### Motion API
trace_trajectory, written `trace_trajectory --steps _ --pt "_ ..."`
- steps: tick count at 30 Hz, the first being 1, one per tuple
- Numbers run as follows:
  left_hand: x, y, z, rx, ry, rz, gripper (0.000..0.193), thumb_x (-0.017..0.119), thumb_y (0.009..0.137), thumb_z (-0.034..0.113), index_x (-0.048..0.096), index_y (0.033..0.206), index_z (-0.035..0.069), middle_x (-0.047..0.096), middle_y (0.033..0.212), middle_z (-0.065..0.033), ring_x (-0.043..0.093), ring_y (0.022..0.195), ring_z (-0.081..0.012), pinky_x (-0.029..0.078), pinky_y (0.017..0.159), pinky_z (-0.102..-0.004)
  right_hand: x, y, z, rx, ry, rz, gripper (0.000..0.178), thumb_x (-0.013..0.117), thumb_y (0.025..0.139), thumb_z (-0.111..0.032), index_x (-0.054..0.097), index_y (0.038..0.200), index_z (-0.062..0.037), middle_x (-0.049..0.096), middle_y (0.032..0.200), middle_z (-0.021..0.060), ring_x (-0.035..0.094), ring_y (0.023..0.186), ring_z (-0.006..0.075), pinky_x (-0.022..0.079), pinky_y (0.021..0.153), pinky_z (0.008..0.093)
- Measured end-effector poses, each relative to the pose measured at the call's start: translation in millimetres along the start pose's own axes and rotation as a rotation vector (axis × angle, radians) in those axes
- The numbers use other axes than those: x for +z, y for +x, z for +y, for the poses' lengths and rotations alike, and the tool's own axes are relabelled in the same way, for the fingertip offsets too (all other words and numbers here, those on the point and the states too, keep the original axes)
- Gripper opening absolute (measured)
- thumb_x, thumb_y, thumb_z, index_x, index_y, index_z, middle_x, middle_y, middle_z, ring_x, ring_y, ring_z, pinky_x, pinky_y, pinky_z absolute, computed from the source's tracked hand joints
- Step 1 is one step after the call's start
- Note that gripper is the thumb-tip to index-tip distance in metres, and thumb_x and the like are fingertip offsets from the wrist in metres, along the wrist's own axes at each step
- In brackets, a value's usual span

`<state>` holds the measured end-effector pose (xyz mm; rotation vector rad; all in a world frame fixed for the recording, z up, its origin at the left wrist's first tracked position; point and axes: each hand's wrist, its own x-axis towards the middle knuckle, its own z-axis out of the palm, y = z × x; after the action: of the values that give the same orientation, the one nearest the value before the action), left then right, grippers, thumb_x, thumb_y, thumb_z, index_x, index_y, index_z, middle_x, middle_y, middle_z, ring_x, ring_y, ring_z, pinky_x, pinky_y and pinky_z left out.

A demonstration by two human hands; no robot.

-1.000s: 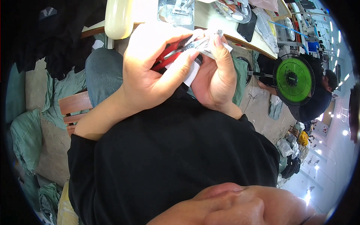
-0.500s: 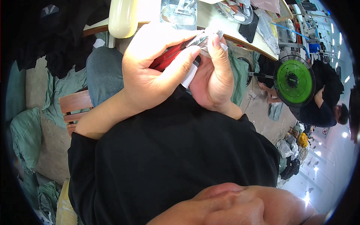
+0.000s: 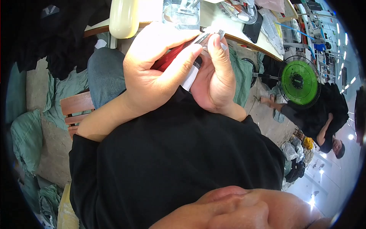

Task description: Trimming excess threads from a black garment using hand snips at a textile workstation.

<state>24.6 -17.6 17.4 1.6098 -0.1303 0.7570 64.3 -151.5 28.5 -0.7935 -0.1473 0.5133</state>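
Note:
Both hands are raised close together in front of my chest, near the table edge. My left hand (image 3: pixel 146 72) is closed around a red, folded-looking item (image 3: pixel 166 58), its thumb pressed along it. A white ribbed piece with a dark band (image 3: pixel 190 75) sticks out below that thumb. Between the fingertips is a clear, silvery plastic-like piece (image 3: pixel 204 39), and my right hand (image 3: pixel 216 72) pinches its right side with thumb and fingers. Glare and the left fingers hide much of what is held, so its exact kind cannot be made out.
A cream rounded machine part (image 3: pixel 124 19) and a metal plate (image 3: pixel 181 15) are at the table (image 3: pixel 150 13). Right of them lies a dark phone (image 3: pixel 252 28) beside plastic bags. A green fan (image 3: pixel 299 82) stands at right; behind it, a person (image 3: pixel 326 126) carries black cloth.
Both my hands have shifted slightly left, with the held items tilting a little between the fingers. Behind the fan, the other person has moved toward the lower part of the picture.

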Motion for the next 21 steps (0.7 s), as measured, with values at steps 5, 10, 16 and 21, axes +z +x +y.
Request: trace_trajectory --steps 5,10,16,21 --pt "-2.9 -1.6 -1.3 0.031 0.022 -0.059 0.027 0.072 0.088 -0.002 0.069 0.115 -0.003 0.064 0.094 -0.0037 0.052 0.076 -0.0061 0.04 0.069 -0.0178 0.1 0.5 1.6 -0.014 -0.019 -0.016 0.031 0.053 0.104 -0.026 0.054 0.129 -0.007 0.061 0.127 0.0072 0.055 0.121 0.019 0.04 0.107 0.0359" --pt "-1.3 -2.8 -3.6 0.024 -0.018 -0.035 0.027 0.071 0.088 -0.002 0.069 0.115 -0.004 0.062 0.093 -0.0025 0.051 0.076 -0.0053 0.041 0.07 -0.0177 0.0 1.1 3.1 -0.009 0.003 -0.022 0.031 0.053 0.104 -0.026 0.054 0.129 -0.0078 0.062 0.126 0.0067 0.056 0.12 0.0186 0.041 0.106 0.0361" --pt "-1.5 -3.3 1.3 -0.07 -0.012 0.0 0.026 0.077 0.08 0.0 0.072 0.105 -0.003 0.071 0.096 -0.0112 0.066 0.085 -0.0183 0.05 0.076 -0.027 -2.8 1.5 4.0 -0.007 0.041 -0.03 0.03 0.054 0.104 -0.026 0.054 0.128 -0.0085 0.062 0.126 0.0061 0.056 0.12 0.0183 0.041 0.105 0.0357" --pt "-0.1 -2.2 0.8 -0.043 -0.016 0.013 0.026 0.078 0.079 0.0 0.072 0.104 -0.003 0.07 0.095 -0.0111 0.066 0.086 -0.0183 0.051 0.077 -0.0275 0.6 1.0 2.1 -0.005 0.017 -0.024 0.031 0.054 0.104 -0.027 0.053 0.129 -0.0083 0.062 0.125 0.006 0.056 0.12 0.0184 0.041 0.106 0.0356"
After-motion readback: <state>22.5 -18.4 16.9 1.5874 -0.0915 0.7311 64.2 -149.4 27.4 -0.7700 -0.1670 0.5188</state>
